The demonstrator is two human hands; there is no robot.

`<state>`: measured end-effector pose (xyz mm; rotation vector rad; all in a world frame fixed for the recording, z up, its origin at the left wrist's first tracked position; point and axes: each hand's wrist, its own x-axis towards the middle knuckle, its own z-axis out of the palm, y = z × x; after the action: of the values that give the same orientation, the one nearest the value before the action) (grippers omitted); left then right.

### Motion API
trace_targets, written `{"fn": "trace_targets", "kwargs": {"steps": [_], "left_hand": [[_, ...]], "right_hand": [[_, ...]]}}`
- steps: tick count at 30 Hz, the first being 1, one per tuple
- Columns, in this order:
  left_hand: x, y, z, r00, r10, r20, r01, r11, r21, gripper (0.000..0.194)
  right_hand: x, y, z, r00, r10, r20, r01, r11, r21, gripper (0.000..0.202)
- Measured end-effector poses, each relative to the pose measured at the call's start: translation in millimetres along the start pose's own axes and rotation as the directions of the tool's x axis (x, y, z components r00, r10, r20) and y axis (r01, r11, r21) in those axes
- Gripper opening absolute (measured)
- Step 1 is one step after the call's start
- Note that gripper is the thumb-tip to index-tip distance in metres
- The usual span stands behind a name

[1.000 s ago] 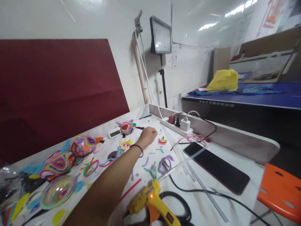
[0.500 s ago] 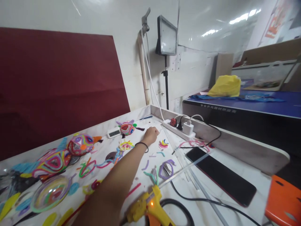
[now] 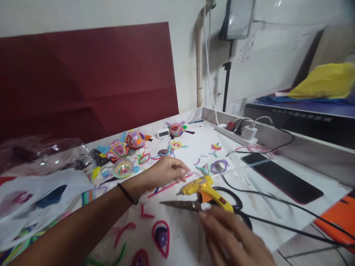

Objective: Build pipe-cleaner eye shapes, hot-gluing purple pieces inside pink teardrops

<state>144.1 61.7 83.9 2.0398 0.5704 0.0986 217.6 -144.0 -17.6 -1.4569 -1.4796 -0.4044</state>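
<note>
My left hand (image 3: 168, 173) is over the middle of the white table, thumb and fingers pinched together. What they hold, if anything, is too small to make out; a pale pink strip (image 3: 196, 173) shows just beyond the fingertips. My right hand (image 3: 233, 238), blurred, is at the lower right with its fingertips at the pivot of black-handled scissors (image 3: 180, 205). Whether it grips them I cannot tell. A yellow glue gun (image 3: 199, 184) lies across the scissors' handles. Below the blades lies a red-edged teardrop piece (image 3: 161, 236) with a purple centre. A long pinkish-red fuzzy stick (image 3: 166, 189) lies under my left hand.
Colourful fish-like figures (image 3: 118, 150) stand at the back left, beside a small round dish (image 3: 122, 168). Plastic bags (image 3: 44, 207) cover the left side. On the right are a black phone (image 3: 283, 179), a power strip (image 3: 235, 135), loose cables and an orange object (image 3: 338, 218).
My left hand has come back toward me from the far part of the table. My right hand has entered at the lower right, by the scissors. The view has turned left and down.
</note>
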Motion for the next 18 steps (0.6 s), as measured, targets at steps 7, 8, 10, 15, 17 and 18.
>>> {"fn": "trace_targets", "kwargs": {"steps": [7,8,10,15,17,18], "left_hand": [[-84,-12,12.1,0.997,-0.074,-0.001,0.073,0.989,-0.126,0.022],[-92,-14,13.4,0.997,-0.083,0.0,0.082,0.985,-0.151,0.021],[-107,-19,16.5,0.996,-0.089,0.006,0.089,0.976,-0.198,0.02],[-142,-34,32.3,0.993,0.063,-0.1,-0.054,0.995,0.09,0.018],[-157,-40,43.3,0.957,0.24,-0.163,-0.173,0.922,0.346,0.023],[-164,-42,49.4,0.943,0.272,-0.19,-0.182,0.903,0.389,0.022]], "right_hand": [[39,-17,13,0.981,-0.17,0.095,0.179,0.98,-0.092,0.024],[39,-21,14,0.973,-0.198,0.122,0.207,0.976,-0.067,0.024],[35,-29,15,0.955,-0.246,0.163,0.256,0.966,-0.039,0.025],[21,-43,18,0.933,-0.256,0.252,0.24,0.966,0.091,0.028],[17,-49,17,0.947,-0.197,0.255,0.143,0.966,0.214,0.024],[16,-51,16,0.95,-0.155,0.27,0.076,0.956,0.282,0.021]]}}
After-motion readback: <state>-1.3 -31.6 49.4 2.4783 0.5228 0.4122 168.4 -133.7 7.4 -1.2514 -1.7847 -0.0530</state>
